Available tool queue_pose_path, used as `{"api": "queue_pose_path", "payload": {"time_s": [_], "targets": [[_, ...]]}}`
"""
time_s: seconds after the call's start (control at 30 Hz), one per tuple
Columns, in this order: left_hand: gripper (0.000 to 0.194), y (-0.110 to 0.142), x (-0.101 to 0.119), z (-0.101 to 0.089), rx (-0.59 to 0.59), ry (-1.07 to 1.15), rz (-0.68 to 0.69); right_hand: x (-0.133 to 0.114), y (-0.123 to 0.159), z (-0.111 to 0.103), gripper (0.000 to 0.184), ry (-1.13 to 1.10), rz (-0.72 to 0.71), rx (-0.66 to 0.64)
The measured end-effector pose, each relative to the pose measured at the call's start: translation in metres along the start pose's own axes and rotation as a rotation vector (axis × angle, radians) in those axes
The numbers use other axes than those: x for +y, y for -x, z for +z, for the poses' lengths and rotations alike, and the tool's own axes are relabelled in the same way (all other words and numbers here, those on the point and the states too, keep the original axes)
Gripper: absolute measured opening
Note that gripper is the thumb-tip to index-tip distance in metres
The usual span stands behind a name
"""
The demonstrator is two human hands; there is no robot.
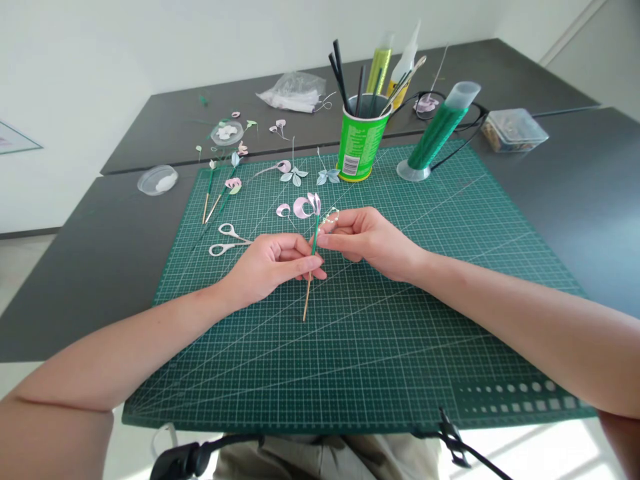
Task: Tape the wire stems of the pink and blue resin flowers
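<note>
Over the cutting mat, my left hand point(273, 263) is closed around a thin stem point(309, 287), green on its upper part and tan wood-coloured below. Pink looped petals point(306, 205) top this upright, slightly tilted stem. My right hand point(373, 240) pinches close beside the stem, just under the petals. A small strand of pale beads point(331, 217) shows at its fingertips; the exact grip point is hidden. Behind the flower lies a loose pink petal loop point(283, 211). White-handled scissors point(223, 240) rest left of my left hand, their blades partly hidden by it.
The green cutting mat point(320, 373) covers the table's front. Behind stand a green can point(364, 143) of tools, a glue bottle point(404, 67) and a green thread tube point(443, 130). A clear box point(515, 130) sits right; finished flower stems point(220, 190) and a shallow dish point(157, 180) lie left.
</note>
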State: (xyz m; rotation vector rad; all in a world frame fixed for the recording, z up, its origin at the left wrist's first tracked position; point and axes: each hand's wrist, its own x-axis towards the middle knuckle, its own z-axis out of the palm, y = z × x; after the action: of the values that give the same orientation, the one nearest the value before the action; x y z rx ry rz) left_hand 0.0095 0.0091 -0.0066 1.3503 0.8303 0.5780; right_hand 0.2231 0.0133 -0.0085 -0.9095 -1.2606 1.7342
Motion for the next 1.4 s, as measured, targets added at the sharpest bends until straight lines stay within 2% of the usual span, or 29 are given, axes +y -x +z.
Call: {"api": "queue_pose_path", "payload": {"time_s": [0.2,0.4,1.0,1.4], "targets": [[0.03,-0.0002,-0.0003,0.0003,0.008,0.037,-0.014,0.0015,0.0019,-0.0004,0.036,-0.013,0.051,-0.007],[0.041,-0.0012,-0.0004,0.001,0.031,0.069,-0.023,0.0053,0.0018,-0.0013,0.033,-0.026,0.04,-0.029],[0.043,-0.0028,0.0,0.0028,0.046,0.058,0.019,0.0055,0.0027,-0.0016,0.037,-0.041,0.057,-0.04],[0.042,-0.0015,-0.0009,0.0014,0.066,0.006,0.03,0.0045,0.0042,0.0,0.036,-0.093,0.062,-0.092]]}}
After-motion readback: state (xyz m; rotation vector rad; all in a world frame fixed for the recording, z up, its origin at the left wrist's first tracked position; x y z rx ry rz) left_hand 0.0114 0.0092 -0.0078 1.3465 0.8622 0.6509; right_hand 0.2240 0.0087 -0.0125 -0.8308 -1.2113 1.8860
